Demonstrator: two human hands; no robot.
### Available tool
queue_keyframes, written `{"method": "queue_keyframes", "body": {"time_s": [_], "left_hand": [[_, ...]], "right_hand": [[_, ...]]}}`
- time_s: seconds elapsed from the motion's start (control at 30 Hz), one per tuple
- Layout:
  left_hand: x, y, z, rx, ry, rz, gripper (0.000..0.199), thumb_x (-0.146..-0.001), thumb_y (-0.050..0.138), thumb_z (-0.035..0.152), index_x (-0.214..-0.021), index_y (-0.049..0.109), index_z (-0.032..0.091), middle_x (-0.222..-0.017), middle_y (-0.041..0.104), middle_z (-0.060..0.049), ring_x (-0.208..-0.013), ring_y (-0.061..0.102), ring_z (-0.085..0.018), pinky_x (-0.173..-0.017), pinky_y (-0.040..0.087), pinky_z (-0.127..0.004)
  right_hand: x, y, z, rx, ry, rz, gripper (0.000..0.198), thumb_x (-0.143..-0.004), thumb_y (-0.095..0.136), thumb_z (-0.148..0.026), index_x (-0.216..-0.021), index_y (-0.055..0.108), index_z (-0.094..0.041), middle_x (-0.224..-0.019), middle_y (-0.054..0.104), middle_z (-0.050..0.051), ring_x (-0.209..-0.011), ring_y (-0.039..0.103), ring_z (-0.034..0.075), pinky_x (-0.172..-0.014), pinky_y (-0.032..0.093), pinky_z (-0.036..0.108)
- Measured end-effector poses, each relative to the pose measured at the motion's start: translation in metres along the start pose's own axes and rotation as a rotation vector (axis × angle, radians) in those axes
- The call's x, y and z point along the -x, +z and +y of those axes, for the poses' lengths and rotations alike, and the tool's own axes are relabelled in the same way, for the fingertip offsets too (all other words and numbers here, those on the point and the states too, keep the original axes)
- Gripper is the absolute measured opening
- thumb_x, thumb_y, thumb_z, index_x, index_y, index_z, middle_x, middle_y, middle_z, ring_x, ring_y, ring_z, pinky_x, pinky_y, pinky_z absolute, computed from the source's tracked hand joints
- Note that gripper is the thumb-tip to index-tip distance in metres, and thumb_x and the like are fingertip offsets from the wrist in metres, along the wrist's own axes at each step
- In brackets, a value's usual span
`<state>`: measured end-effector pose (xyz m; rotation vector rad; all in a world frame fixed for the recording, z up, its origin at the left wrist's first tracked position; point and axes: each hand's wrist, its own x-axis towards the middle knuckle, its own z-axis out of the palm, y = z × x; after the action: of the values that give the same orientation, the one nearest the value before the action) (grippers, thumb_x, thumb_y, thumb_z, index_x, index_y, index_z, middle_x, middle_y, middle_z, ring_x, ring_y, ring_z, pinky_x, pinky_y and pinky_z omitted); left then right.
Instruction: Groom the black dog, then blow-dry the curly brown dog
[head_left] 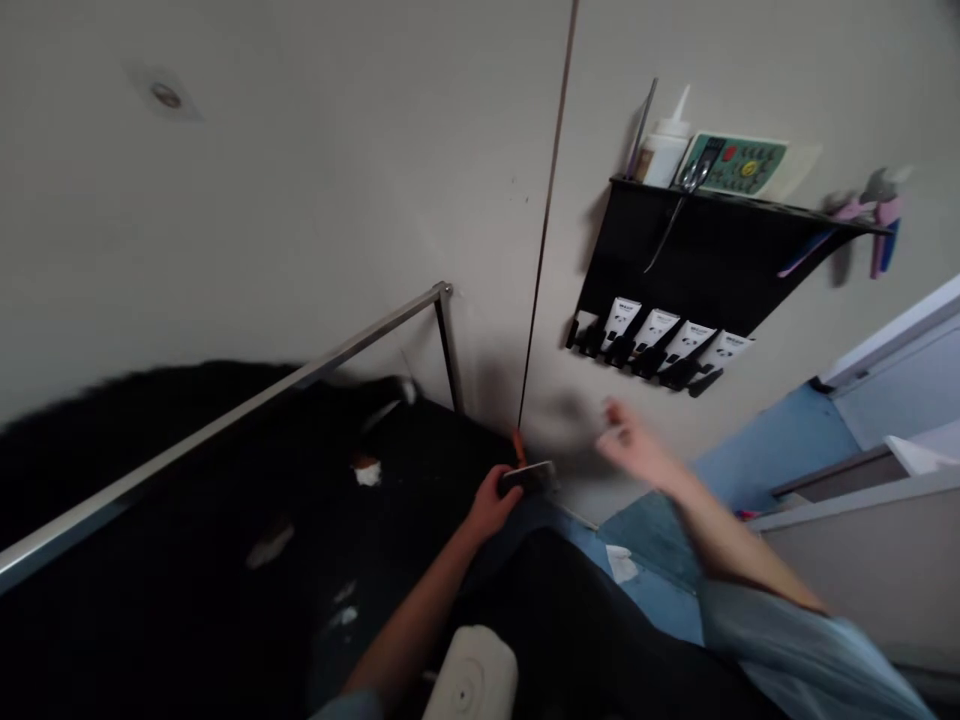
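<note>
My left hand (493, 502) is closed around a flat, dark thing with a pale edge (534, 478), thumb on its near face; I cannot make out its kind. Just behind it an orange piece (519, 449) sticks up, and whether the two are joined is unclear. My right hand (634, 447) is raised in front of the wall, to the right of the left hand and apart from it. Motion smears its fingers, which look partly curled, and nothing in them can be made out.
A metal bar frame (315, 368) crosses the left, over a large black mass (187, 480) with a furry-looking edge and white patches. A black wall shelf (675, 250) carries a white bottle (663, 158), pliers-like tools (886, 225) and white-labelled pieces (622, 322). A whitish object (476, 675) is at the bottom.
</note>
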<state>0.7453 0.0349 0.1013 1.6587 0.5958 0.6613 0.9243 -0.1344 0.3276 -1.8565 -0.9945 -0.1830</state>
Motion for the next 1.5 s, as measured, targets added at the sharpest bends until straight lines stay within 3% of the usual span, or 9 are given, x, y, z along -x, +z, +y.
{"method": "queue_keyframes", "body": {"time_s": [0.13,0.23,0.37,0.6,0.83,1.0,1.17,1.3,1.5], "left_hand": [[-0.044,0.015,0.037,-0.036,0.207,0.026,0.044,-0.081,0.065,0.029,-0.122,0.058,0.015,-0.119,0.063,-0.013,-0.108,0.061,-0.024,-0.100,0.049,-0.041],[-0.066,0.001,0.039,-0.052,0.172,0.202,0.052,-0.083,0.062,0.027,-0.132,0.052,0.012,-0.124,0.060,-0.017,-0.108,0.062,-0.024,-0.096,0.051,-0.041],[-0.054,-0.042,0.012,-0.095,0.112,0.322,0.032,-0.088,0.052,0.039,-0.100,0.067,0.015,-0.097,0.068,-0.012,-0.092,0.066,-0.022,-0.088,0.052,-0.038],[0.095,-0.103,-0.106,-0.166,-0.496,0.547,0.039,-0.068,0.050,0.052,-0.071,0.068,0.018,-0.064,0.066,-0.008,-0.066,0.065,-0.026,-0.067,0.052,-0.037],[0.237,-0.075,-0.138,-0.227,-0.854,0.801,0.037,-0.076,0.047,0.055,-0.054,0.052,0.025,-0.058,0.062,-0.006,-0.070,0.068,-0.029,-0.073,0.054,-0.041],[0.273,-0.048,-0.101,-0.239,-0.737,1.024,0.041,-0.086,0.047,0.050,-0.088,0.071,0.016,-0.103,0.072,-0.014,-0.110,0.066,-0.030,-0.101,0.051,-0.047],[0.346,-0.064,-0.030,-0.469,-0.465,1.288,0.041,-0.094,0.051,0.041,-0.123,0.067,0.017,-0.139,0.057,-0.016,-0.130,0.056,-0.027,-0.109,0.047,-0.047],[0.438,-0.124,0.023,-0.794,-0.325,1.591,0.031,-0.095,0.052,0.034,-0.117,0.068,0.018,-0.130,0.063,-0.015,-0.124,0.059,-0.027,-0.107,0.048,-0.048],[0.545,-0.270,0.033,-0.817,-0.353,1.814,0.029,-0.094,0.046,0.018,-0.109,0.071,0.016,-0.112,0.073,-0.011,-0.108,0.067,-0.022,-0.103,0.051,-0.040]], "right_hand": [[0.034,0.121,0.071,-0.294,0.143,-0.286,0.035,-0.069,0.073,-0.050,-0.085,0.068,-0.019,-0.068,0.067,0.000,-0.062,0.062,0.017,-0.057,0.055,0.032],[-0.015,0.143,0.109,-0.327,0.196,-0.054,0.033,-0.070,0.070,-0.049,-0.084,0.060,-0.021,-0.069,0.062,-0.001,-0.068,0.057,0.016,-0.067,0.053,0.032],[-0.091,0.147,0.138,-0.339,0.211,0.106,0.039,-0.067,0.072,-0.051,-0.085,0.056,-0.020,-0.080,0.063,0.001,-0.079,0.056,0.018,-0.079,0.050,0.034],[-0.121,0.160,0.179,-0.397,0.372,0.099,0.055,-0.057,0.072,-0.064,-0.083,0.052,-0.020,-0.067,0.058,-0.003,-0.059,0.055,0.014,-0.060,0.051,0.032],[-0.054,0.181,0.181,-0.308,0.516,-0.128,0.050,-0.068,0.054,-0.075,-0.076,0.044,-0.026,-0.057,0.051,-0.004,-0.051,0.058,0.016,-0.053,0.053,0.032],[0.070,0.266,0.115,-0.201,0.304,-0.881,0.036,-0.054,0.075,-0.054,-0.063,0.058,-0.023,-0.054,0.064,0.004,-0.063,0.071,0.028,-0.067,0.061,0.045],[0.191,0.352,-0.029,-0.309,-0.205,-1.632,0.047,-0.067,0.077,-0.036,-0.110,0.072,-0.019,-0.112,0.077,0.012,-0.110,0.071,0.026,-0.107,0.051,0.045],[0.286,0.380,-0.186,-0.534,-0.511,-1.901,0.059,-0.081,0.071,-0.032,-0.136,0.057,-0.017,-0.121,0.072,0.014,-0.108,0.072,0.022,-0.105,0.053,0.045],[0.441,0.384,-0.368,-0.647,-0.232,-1.943,0.038,-0.094,0.056,-0.023,-0.131,0.057,-0.016,-0.124,0.071,0.014,-0.100,0.073,0.015,-0.092,0.059,0.034]]}}
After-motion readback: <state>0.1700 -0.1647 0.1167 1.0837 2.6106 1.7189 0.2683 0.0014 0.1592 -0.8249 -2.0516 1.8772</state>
